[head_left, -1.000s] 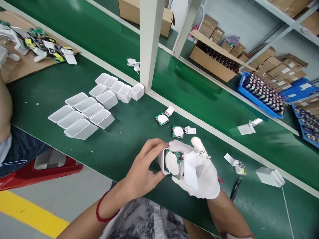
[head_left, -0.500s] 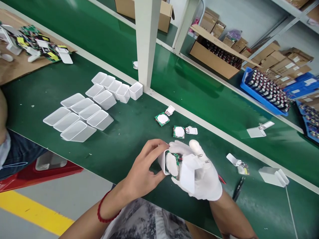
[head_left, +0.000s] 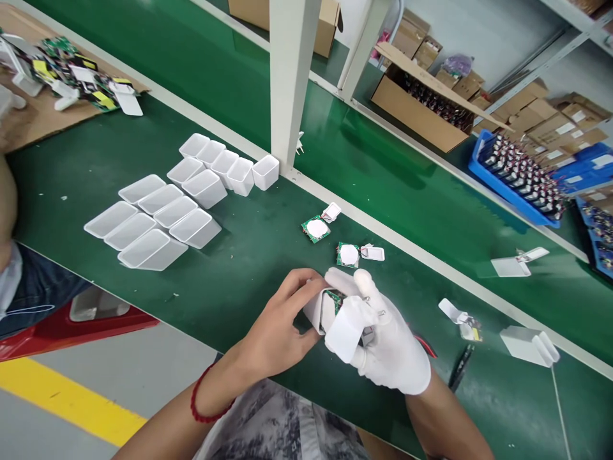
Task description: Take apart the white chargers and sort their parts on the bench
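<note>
Housing (head_left: 314, 314), white and open-ended, is gripped above the table (head_left: 249, 275) by the bare left hand (head_left: 278, 326), its opening facing the gloved right hand (head_left: 395, 351). That hand grasps a white pronged cover (head_left: 345, 332) just beside the opening, where a green circuit board (head_left: 334, 298) shows, partly hidden.

No text, brand or number can be read. Far beyond the right grip (head_left: 395, 354) and to its right, white labels (head_left: 565, 128) stand on brown cartons (head_left: 524, 105), their print too small to make out. Near them, another label (head_left: 602, 160) on a blue box (head_left: 587, 154) is equally illegible. Just right of the same grip, any marking on the dark tool (head_left: 461, 367) is too blurred to read. To the left of the left grip (head_left: 280, 326), a yellow stripe (head_left: 71, 400) marks the floor (head_left: 177, 354).
</note>
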`<move>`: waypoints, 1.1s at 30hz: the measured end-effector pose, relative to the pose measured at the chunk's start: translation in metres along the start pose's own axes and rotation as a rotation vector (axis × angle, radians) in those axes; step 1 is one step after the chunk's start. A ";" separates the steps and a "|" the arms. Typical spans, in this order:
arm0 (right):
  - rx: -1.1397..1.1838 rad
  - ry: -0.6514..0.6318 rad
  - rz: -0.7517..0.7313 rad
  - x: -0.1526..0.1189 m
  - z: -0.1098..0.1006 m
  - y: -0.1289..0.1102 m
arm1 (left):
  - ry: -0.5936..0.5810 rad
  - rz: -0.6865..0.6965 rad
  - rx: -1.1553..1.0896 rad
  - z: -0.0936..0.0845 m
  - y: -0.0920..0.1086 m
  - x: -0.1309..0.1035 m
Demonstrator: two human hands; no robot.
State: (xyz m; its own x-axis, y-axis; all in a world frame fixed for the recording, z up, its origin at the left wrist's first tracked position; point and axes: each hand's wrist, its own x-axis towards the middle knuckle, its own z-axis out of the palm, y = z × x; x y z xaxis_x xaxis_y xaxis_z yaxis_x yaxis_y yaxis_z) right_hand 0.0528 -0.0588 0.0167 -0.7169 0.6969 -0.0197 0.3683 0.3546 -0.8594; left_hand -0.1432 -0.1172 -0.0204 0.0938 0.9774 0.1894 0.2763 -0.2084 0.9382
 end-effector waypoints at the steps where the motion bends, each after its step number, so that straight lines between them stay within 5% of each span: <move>1: -0.013 -0.012 -0.024 0.000 0.000 0.000 | -0.020 -0.017 -0.022 -0.001 0.000 0.000; 6: 0.107 0.020 0.038 0.000 0.005 0.002 | 0.065 -0.161 -0.275 0.003 -0.010 -0.002; 11: 0.438 0.006 0.286 0.006 0.034 -0.001 | 0.285 -0.044 -0.076 0.010 -0.009 -0.009; 14: 0.492 0.039 0.284 0.012 0.049 -0.003 | 0.205 -0.021 -0.072 0.006 -0.004 -0.016; 19: 0.530 0.095 0.284 0.017 0.053 -0.003 | 0.006 -0.204 -0.231 -0.013 -0.005 -0.020; 24: 0.633 0.058 0.286 0.015 0.058 -0.002 | 0.020 -0.312 -0.282 -0.013 -0.011 -0.019; 33: 0.808 0.123 0.280 0.009 0.070 0.013 | 0.100 -0.277 -0.264 0.001 -0.018 -0.024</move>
State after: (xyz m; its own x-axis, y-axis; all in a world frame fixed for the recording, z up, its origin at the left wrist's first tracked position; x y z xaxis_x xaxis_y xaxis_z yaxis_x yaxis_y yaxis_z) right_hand 0.0097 -0.0911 -0.0305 -0.5762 0.7715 -0.2697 -0.0451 -0.3596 -0.9320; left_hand -0.1500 -0.1369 -0.0422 -0.0470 0.9967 -0.0662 0.0217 0.0673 0.9975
